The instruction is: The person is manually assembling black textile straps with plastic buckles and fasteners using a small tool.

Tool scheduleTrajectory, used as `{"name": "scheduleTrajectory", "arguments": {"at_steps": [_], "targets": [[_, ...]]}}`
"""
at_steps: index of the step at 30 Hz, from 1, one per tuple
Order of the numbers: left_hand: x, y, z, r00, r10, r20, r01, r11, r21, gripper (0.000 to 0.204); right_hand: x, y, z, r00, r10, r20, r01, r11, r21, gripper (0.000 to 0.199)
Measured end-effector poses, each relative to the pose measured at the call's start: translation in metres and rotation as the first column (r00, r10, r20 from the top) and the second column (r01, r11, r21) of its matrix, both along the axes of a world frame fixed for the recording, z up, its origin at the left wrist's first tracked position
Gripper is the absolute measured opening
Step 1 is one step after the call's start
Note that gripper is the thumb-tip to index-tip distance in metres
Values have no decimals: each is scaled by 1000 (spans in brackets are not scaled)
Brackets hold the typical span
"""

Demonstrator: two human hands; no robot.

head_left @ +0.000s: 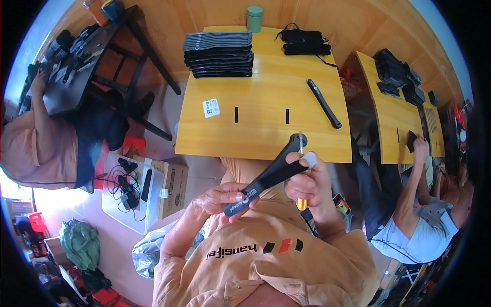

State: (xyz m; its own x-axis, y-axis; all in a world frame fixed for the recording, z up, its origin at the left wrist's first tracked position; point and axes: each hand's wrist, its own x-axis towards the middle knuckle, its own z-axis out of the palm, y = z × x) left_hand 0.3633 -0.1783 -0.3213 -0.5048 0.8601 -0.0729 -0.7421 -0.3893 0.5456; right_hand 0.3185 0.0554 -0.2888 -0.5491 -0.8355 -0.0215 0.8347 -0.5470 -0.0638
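Two bare-hand grips, left (pixel 221 199) and right (pixel 311 185). Two long black flat straps: one held (pixel 273 177), apparently doubled, and one lying (pixel 324 103). One slim tool with a yellow-orange handle (pixel 302 203). One yellow wooden tabletop (pixel 261 138) in front, bearing one stack of grey and black flat pieces (pixel 218 55), too merged to count; one green cylindrical tin (pixel 254 19); one white rectangular label (pixel 210 108); two narrow black marks (pixel 236 114).
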Motion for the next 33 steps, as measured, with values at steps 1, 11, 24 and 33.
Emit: {"name": "scheduleTrajectory", "arguments": {"at_steps": [1,11,24,33], "targets": [[4,-1,2,1000,4,-4,-4,999,-45,39,0,2,4,1000,7,-2,-7,1000,-1,21],[56,-83,-30,979,-193,-59,172,950,-259,38,-52,95,73,724,-689,38,615,619,-489,22],[-33,-83,-58,616,661,-429,-740,297,-604,23,-57,71,44,368,486,-793,907,0,420,12],[-64,-45,-109,371,105,-922,-825,-418,-380,32,-58,59,24,133,732,-668,975,-218,-45,7]]}}
